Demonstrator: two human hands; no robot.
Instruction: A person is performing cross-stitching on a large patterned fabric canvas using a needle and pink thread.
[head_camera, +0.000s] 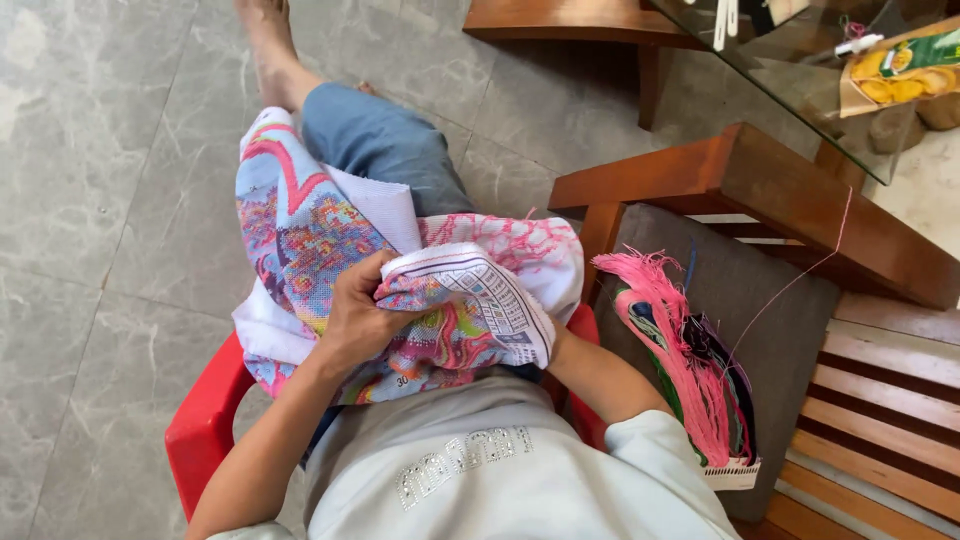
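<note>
A large cross-stitch cloth with pink, blue and multicoloured patterns lies bunched over my lap. My left hand grips a folded edge of the cloth from above, fingers curled into the fabric. My right hand is hidden beneath the folded cloth; only its forearm shows, going under the fabric. A thin pink thread runs up from beside the cloth toward the upper right.
I sit on a red plastic chair on a grey tiled floor. At my right a wooden bench holds a dark cushion with a bundle of pink and dark threads. A glass-topped table stands at the upper right.
</note>
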